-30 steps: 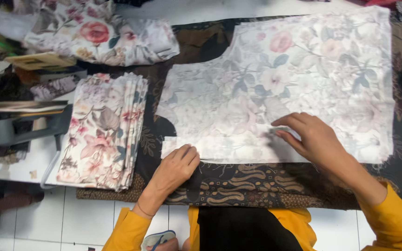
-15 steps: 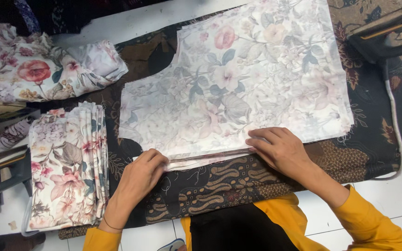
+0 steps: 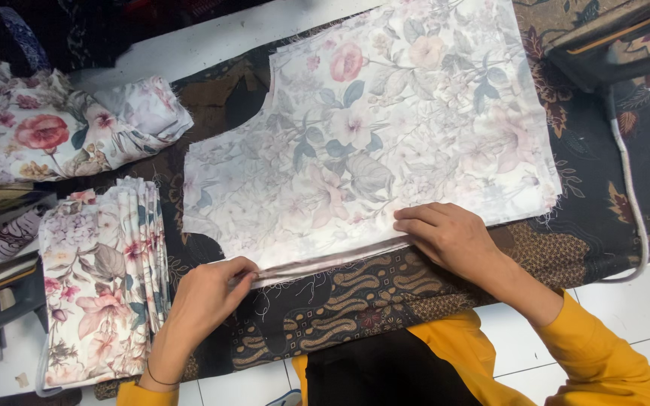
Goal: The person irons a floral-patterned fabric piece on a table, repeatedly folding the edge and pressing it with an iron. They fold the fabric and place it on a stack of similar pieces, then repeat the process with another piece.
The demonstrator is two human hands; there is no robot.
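A cut floral fabric piece [image 3: 385,128], pale with pink flowers and blue-grey leaves, lies flat on a dark batik cloth [image 3: 385,289]. Its near edge is folded up into a narrow hem [image 3: 332,258]. My left hand [image 3: 208,293] pinches the left end of that fold. My right hand [image 3: 449,237] presses fingers down on the fold's right end. Both arms wear yellow sleeves.
A stack of folded floral pieces [image 3: 103,278] lies at the left. A crumpled floral bundle [image 3: 54,128] sits at the upper left. A dark iron-like object [image 3: 611,53] with a grey cord [image 3: 630,188] is at the upper right. White tiled floor [image 3: 626,316] shows below.
The view shifted rightward. The fabric's near edge has been folded up into a hem, and both hands moved onto that fold, the left now pinching it.
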